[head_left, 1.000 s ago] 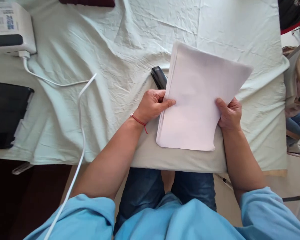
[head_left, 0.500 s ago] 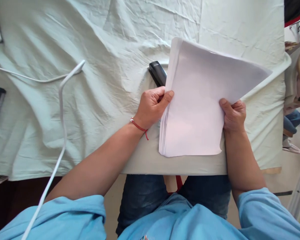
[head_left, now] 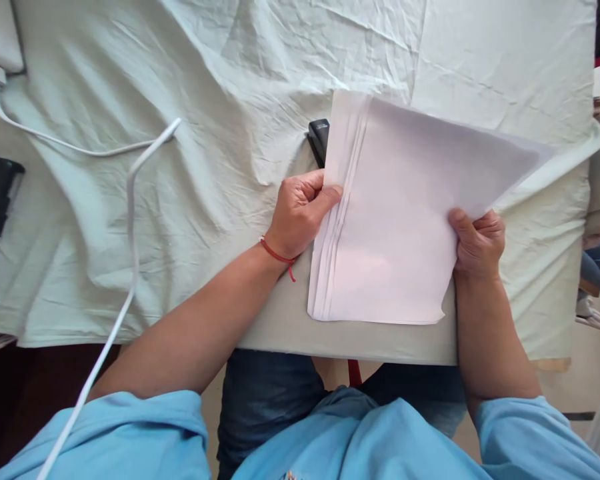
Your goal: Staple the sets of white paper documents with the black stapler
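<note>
Nearby, black stapler [head_left: 319, 138] half-hidden behind paper stack [head_left: 400, 213]; white cable [head_left: 130, 193] left.

Bright, even daylight; soft shadows, slight edge blur.

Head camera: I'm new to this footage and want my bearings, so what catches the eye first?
A stack of white paper fills the middle right, lifted over the pale cloth-covered table, its left edges fanned. The left hand pinches that fanned edge and the right hand grips the right side. A black stapler peeks out behind the paper, and a white cable runs down the left.
</note>
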`<action>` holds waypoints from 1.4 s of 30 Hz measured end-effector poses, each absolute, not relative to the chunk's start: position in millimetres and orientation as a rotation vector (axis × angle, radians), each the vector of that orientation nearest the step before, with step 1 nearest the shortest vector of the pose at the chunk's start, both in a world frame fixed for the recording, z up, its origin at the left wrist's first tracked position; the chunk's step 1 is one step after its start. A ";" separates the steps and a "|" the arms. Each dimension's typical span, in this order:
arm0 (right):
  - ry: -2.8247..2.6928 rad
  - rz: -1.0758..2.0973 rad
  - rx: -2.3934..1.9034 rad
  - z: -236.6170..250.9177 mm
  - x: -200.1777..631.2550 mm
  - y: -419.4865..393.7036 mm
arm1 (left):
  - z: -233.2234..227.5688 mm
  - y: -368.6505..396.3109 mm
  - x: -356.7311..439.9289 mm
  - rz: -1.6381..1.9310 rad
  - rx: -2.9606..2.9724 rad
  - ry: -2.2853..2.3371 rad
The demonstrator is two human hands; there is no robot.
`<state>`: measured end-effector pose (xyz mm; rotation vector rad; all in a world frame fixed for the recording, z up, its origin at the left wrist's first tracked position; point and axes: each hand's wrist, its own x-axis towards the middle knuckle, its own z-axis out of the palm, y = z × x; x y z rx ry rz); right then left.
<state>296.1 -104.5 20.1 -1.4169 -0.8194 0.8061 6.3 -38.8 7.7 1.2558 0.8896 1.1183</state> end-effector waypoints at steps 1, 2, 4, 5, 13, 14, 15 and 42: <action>-0.817 0.804 -1.425 20.2 296.3 -104.8 | 7.2 -38.9 6.4 1.120 1.236 0.892; -0.815 0.797 -1.430 20.5 296.3 -105.0 | 6.4 -38.7 6.4 1.127 1.218 0.898; -0.812 0.780 -1.448 21.3 296.3 -105.3 | 4.0 -37.9 5.7 1.132 1.217 0.914; -0.809 0.770 -1.459 21.7 296.3 -105.4 | 2.4 -37.3 5.1 1.133 1.230 0.924; -0.792 0.755 -1.466 18.0 298.3 -105.4 | -4.0 -34.5 3.4 1.162 1.183 0.904; -0.799 0.743 -1.457 16.1 299.9 -105.0 | -3.1 -34.4 4.0 1.168 1.163 0.893; -0.811 0.729 -1.445 14.0 301.6 -104.7 | -2.0 -34.4 4.6 1.173 1.144 0.885; -0.784 0.676 -1.388 3.3 311.5 -101.6 | -6.6 -25.4 6.2 1.288 1.038 0.752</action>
